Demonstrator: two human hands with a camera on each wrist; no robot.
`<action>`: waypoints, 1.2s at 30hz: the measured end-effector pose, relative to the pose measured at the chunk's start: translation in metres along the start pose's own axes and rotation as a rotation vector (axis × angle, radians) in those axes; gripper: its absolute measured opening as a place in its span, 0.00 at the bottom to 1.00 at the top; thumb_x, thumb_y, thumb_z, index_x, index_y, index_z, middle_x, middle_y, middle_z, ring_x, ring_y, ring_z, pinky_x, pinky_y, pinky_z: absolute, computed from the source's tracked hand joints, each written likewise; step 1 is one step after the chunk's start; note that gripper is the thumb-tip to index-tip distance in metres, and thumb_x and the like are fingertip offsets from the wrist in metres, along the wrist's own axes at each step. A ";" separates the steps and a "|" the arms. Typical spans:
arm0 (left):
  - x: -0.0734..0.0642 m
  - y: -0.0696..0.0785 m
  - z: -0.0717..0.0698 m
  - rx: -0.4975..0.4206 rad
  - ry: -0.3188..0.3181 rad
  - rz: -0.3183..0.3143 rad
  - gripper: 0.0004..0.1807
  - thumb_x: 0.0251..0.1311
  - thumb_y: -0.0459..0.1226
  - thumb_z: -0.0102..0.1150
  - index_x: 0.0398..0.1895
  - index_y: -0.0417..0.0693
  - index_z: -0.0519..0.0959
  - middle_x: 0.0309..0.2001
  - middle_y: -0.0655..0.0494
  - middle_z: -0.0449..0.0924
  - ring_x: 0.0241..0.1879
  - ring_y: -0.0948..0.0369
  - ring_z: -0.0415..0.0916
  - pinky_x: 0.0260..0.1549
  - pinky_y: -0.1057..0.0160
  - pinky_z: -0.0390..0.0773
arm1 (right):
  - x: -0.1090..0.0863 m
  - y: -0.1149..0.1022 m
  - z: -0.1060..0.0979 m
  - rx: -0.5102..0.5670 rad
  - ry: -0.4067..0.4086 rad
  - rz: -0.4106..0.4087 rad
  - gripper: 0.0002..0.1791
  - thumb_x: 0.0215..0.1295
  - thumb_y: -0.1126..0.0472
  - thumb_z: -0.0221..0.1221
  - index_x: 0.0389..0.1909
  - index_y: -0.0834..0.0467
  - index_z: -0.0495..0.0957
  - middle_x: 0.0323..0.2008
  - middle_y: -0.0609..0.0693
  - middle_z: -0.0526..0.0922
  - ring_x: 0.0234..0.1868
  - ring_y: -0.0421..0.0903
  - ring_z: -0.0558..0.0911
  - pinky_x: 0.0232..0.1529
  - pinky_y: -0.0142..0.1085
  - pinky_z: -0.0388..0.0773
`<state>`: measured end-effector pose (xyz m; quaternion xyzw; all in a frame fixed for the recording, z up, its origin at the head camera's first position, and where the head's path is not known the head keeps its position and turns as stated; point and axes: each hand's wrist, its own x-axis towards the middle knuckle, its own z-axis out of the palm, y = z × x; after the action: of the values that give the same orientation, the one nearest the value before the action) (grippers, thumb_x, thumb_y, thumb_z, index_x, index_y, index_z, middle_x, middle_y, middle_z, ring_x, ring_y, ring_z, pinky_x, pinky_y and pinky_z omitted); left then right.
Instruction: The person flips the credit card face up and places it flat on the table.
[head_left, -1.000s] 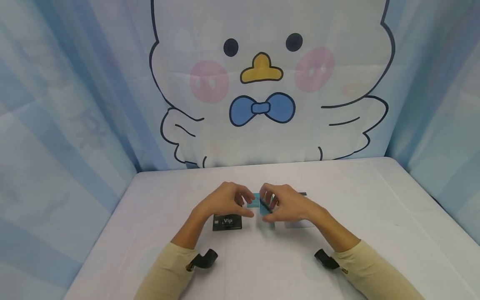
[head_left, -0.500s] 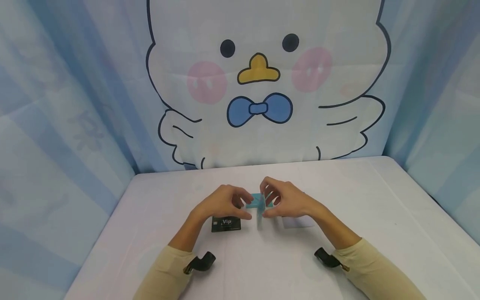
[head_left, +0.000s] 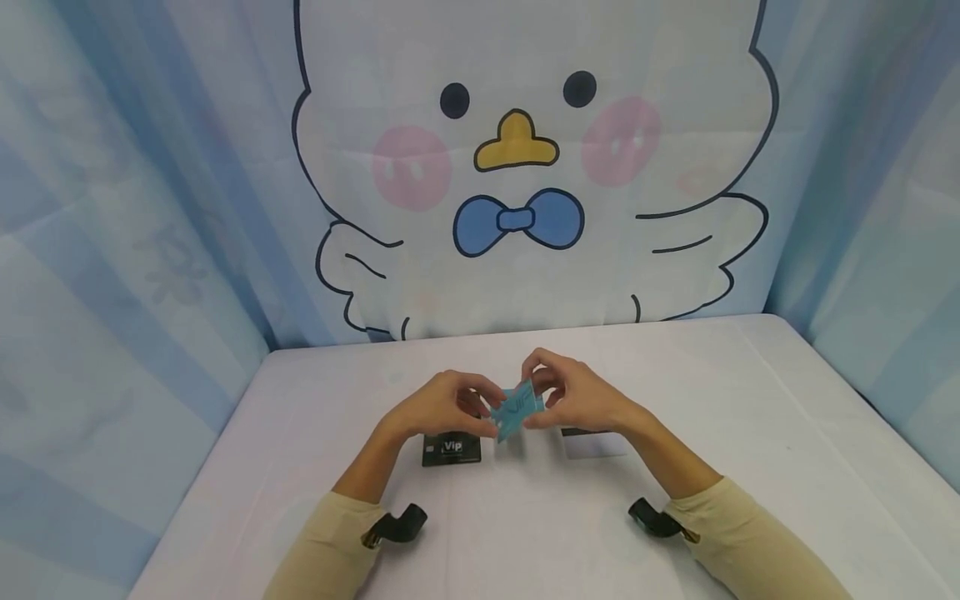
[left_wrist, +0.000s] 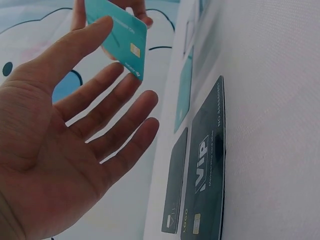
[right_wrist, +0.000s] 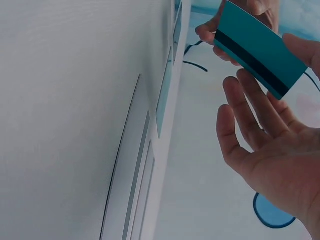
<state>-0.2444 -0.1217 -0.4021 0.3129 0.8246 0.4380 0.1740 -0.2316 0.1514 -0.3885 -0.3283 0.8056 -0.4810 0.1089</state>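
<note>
A teal VIP card (head_left: 517, 410) is held tilted above the table between both hands. My right hand (head_left: 573, 396) pinches it by the right end, index finger at the upper corner and thumb at the lower one. At the card's left end, my left hand (head_left: 446, 406) has its thumb and fingertips at the edges. In the left wrist view the teal card (left_wrist: 122, 37) shows a gold chip, with the left thumb overlapping it. The right wrist view shows its back, the teal card (right_wrist: 260, 52) crossed by a dark magnetic stripe.
A black Vip card (head_left: 452, 450) lies on the white table (head_left: 517, 533) below the left hand, another dark card (left_wrist: 175, 185) behind it. Further back lies a second teal card (left_wrist: 184, 95). A pale card with a stripe (head_left: 594, 445) lies under the right hand.
The teal card has turned from edge-on to show its printed face, its left end swinging to the left hand. The left fingers, apart from it before, now meet it.
</note>
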 end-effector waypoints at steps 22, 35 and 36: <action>-0.001 0.000 -0.001 0.051 0.037 -0.022 0.28 0.48 0.39 0.83 0.55 0.49 0.85 0.41 0.55 0.82 0.39 0.59 0.80 0.43 0.65 0.83 | -0.004 0.004 0.000 -0.193 0.023 0.112 0.25 0.50 0.56 0.76 0.47 0.56 0.78 0.39 0.47 0.85 0.44 0.48 0.83 0.44 0.40 0.78; 0.002 0.004 0.008 0.207 0.012 -0.020 0.27 0.49 0.40 0.83 0.55 0.49 0.86 0.45 0.57 0.82 0.43 0.61 0.80 0.47 0.61 0.82 | -0.004 0.003 0.007 -0.365 0.007 0.186 0.26 0.44 0.55 0.81 0.43 0.57 0.82 0.36 0.48 0.81 0.41 0.52 0.78 0.39 0.38 0.75; 0.002 0.004 0.009 0.219 0.008 -0.023 0.27 0.49 0.40 0.82 0.55 0.50 0.86 0.44 0.57 0.82 0.44 0.61 0.80 0.47 0.60 0.82 | -0.004 0.003 0.008 -0.369 0.001 0.183 0.25 0.44 0.55 0.81 0.42 0.57 0.82 0.36 0.48 0.81 0.41 0.52 0.78 0.40 0.38 0.76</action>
<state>-0.2394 -0.1126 -0.4039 0.3188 0.8718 0.3444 0.1405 -0.2265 0.1493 -0.3955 -0.2680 0.9066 -0.3135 0.0895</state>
